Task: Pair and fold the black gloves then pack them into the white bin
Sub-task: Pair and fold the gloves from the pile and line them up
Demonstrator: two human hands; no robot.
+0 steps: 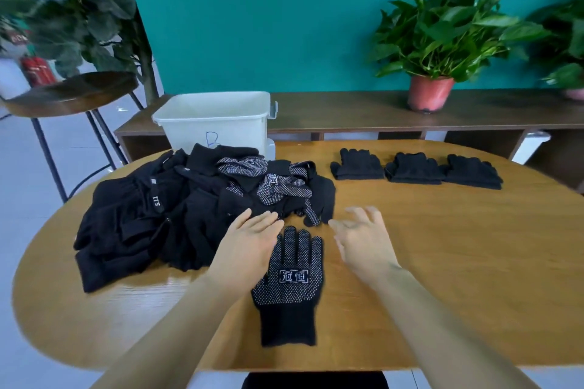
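1. Three folded glove pairs [412,169] lie in a row on the surface [442,262], not yet packed.
2. The pile of black gloves [177,208] is large, so most of the pairing appears to remain.
3. A single dotted glove [292,281] lies flat between the hands.
4. The left hand [249,243], fingers straight, and the right hand [363,240], fingers spread, hold nothing.
5. The white bin [215,123] stands behind the pile; its contents are hidden.

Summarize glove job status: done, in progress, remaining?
Done: three folded pairs lined up on the table, still outside the white bin. In hand: one dotted glove lies flat, awaiting its mate; left hand and right hand are open, holding nothing. Left: the large pile in front of the bin, then packing everything.
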